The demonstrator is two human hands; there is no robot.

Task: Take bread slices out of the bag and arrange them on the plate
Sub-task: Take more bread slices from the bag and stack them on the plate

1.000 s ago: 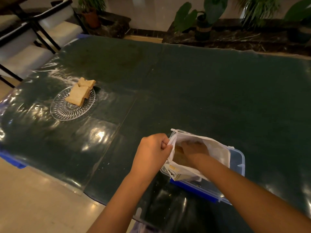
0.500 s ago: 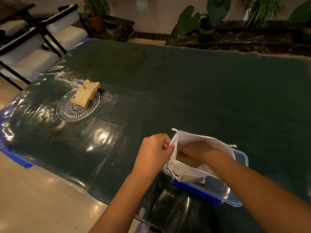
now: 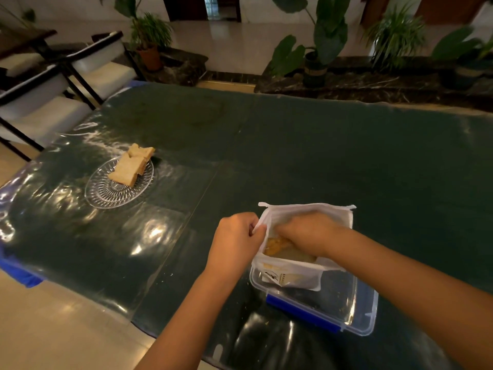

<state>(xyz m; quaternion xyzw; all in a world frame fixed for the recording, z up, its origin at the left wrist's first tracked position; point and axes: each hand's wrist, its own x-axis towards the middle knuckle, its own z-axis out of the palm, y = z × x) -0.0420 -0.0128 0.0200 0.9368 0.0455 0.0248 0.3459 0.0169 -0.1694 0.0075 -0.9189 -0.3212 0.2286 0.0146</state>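
A white bread bag (image 3: 290, 275) stands open in a clear plastic box (image 3: 357, 316) near the table's front edge. My left hand (image 3: 236, 237) pinches the bag's left rim and holds it open. My right hand (image 3: 306, 233) reaches down into the bag's mouth, its fingers hidden inside. A yellowish bread slice (image 3: 274, 245) shows inside the bag, just below that hand; whether the fingers grip it I cannot tell. Far to the left, a clear ribbed glass plate (image 3: 106, 194) carries two overlapping bread slices (image 3: 128, 169).
The table (image 3: 346, 156) has a dark green top under a shiny clear cover. The box has a blue clip (image 3: 301, 312) on its near side. White chairs (image 3: 40, 110) stand at the far left. Potted plants (image 3: 317, 49) line a dark ledge behind the table.
My right hand has pushed deeper into the bag. My left hand keeps its hold on the bag's rim. The view has tilted up a little.
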